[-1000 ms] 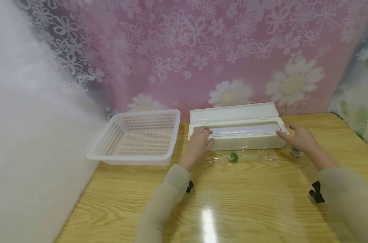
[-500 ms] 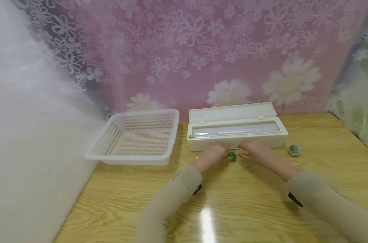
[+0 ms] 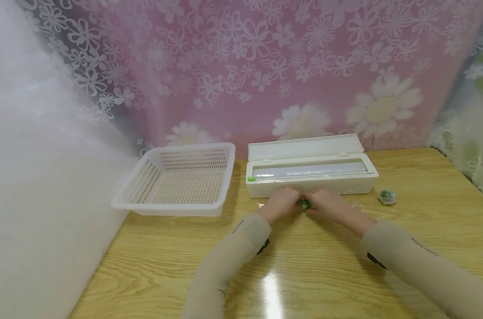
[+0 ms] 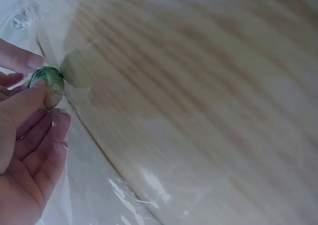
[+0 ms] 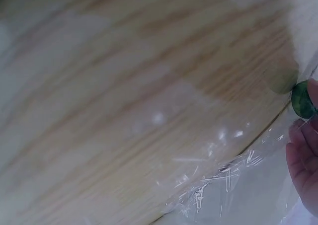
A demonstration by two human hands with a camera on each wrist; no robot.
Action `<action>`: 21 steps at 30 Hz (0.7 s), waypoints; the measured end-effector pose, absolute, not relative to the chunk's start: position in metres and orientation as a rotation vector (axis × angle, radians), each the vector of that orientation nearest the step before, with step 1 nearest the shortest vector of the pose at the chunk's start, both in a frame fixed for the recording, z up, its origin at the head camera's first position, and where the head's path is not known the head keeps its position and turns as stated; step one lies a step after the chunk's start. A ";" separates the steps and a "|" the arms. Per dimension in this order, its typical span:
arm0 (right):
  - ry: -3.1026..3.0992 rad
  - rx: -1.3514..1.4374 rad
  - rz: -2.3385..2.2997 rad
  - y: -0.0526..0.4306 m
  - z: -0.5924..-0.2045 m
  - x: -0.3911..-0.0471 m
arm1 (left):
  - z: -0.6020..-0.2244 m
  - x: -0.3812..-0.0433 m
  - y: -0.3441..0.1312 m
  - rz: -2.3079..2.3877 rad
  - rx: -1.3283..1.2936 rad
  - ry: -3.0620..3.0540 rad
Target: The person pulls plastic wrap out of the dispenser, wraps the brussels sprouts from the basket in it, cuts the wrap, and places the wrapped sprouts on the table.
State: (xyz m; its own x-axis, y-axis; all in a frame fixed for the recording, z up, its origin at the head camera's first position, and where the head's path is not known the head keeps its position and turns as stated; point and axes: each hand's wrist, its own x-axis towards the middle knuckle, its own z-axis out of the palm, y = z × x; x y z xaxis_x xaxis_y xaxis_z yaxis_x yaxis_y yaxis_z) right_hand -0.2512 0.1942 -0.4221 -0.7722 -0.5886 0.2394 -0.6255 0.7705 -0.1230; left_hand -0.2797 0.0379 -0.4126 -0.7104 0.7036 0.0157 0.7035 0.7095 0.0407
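Observation:
A small round green Brussels sprout (image 3: 305,204) lies on clear cling film (image 5: 198,185) at the front of the white film box (image 3: 313,188). My left hand (image 3: 282,203) holds it from the left, the thumb pressed on its side in the left wrist view. From the right, my right hand (image 3: 328,204) pinches at it too, with its thumb on the green surface (image 5: 302,102) in the right wrist view. Film passes between the fingers of both hands and spreads beyond them over the table. The fingers hide part of the sprout.
The box's lid (image 3: 305,148) stands up, showing the film roll (image 3: 309,170) inside and a green cutter slide (image 3: 251,179) at its left end. A film-wrapped green bundle (image 3: 387,197) sits to the right. A white slotted basket (image 3: 213,207) stands at the left.
Both hands have left the ends of the film box and come down and inward to the sprout. They have since closed in tighter around it, covering more of the film.

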 end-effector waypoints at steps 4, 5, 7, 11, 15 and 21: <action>-2.780 0.946 0.299 0.194 -0.422 -0.251 | -0.411 -0.279 0.043 0.065 1.221 2.904; -2.777 0.952 0.300 0.195 -0.423 -0.251 | -0.411 -0.278 0.044 0.064 1.217 2.901; -2.766 0.970 0.288 0.196 -0.423 -0.250 | -0.411 -0.278 0.045 0.070 1.202 2.894; -2.727 1.017 0.276 0.198 -0.422 -0.247 | -0.412 -0.275 0.046 0.122 1.182 2.861; -2.715 1.030 0.297 0.200 -0.418 -0.241 | -0.410 -0.272 0.046 0.176 1.201 2.837; -2.717 1.024 0.279 0.202 -0.415 -0.235 | -0.407 -0.269 0.047 0.194 1.227 2.808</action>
State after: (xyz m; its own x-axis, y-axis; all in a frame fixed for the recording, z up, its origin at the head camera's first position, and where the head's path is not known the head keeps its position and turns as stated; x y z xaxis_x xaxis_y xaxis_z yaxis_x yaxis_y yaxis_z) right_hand -0.2353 0.2024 -0.4150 -0.7314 -0.6246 0.2738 -0.6673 0.7383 -0.0980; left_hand -0.2693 0.0475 -0.4071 -0.6784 0.7346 -0.0140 0.7257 0.6729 0.1438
